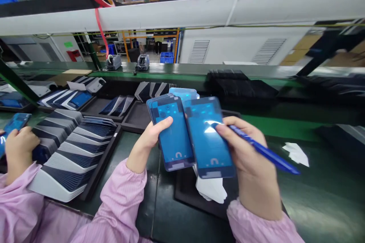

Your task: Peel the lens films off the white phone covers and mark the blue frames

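Observation:
My left hand [146, 140] is closed on a fanned stack of phone back panels [176, 140], its thumb across the top one. These are phone-shaped sheets under shiny blue film. Between the fingers and thumb of my right hand [252, 159] is a single phone back panel [211, 140], overlapping the stack's right edge. A blue pen [268, 151] is tucked in the same hand, pointing down to the right. More blue-filmed panels [184, 93] show behind the stack; what supports them is hidden. White paper pieces [212, 189] lie below the panels, over a dark tray [185, 193].
At left, a black tray [101, 171] holds rows of grey and dark panels. A co-worker's hand [21, 146] grips a blue-filmed panel beside it. Tape dispensers [143, 62] stand at the back. Dark trays [239, 87] sit back right; a white scrap [296, 153] lies right.

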Demonstrator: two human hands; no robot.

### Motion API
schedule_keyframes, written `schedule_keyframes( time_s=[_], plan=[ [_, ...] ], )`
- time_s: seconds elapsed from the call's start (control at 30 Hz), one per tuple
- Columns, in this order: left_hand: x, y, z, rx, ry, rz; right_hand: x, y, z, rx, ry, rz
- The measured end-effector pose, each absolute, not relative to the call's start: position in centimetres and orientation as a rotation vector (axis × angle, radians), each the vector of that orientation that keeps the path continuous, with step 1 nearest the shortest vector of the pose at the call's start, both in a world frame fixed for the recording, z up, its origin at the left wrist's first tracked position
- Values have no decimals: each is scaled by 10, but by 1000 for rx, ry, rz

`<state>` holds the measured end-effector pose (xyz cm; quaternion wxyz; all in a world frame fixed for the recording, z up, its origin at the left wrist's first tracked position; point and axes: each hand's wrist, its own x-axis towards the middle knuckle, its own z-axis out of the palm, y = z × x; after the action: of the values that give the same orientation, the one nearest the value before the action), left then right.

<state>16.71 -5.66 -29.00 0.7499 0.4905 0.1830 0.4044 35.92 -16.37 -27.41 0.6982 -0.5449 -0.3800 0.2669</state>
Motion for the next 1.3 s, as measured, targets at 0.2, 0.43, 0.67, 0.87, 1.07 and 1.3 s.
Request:
schedule_keyframes(
  time_s=[0.2,0.43,0.67,0.87,1.07,1.3],
  plan=[
    [165,-62,-283,1083,257,825,377,-155,-277,-1222,-643,349],
    [181,-72,-287,1030,265,782,338,-138,-298,-1134,-823,500],
    [186,-72,-295,986,243,669,341,-137,-301,-1148,-924,436],
    [187,-80,-290,955,278,686,353,-144,-296,-1344,-1057,-34],
    [190,-72,-290,927,386,802,334,-167,-282,-976,-980,242],
    [180,-61,-286,974,423,955,296,-180,-278,-1097,-1268,682]
  ],
)
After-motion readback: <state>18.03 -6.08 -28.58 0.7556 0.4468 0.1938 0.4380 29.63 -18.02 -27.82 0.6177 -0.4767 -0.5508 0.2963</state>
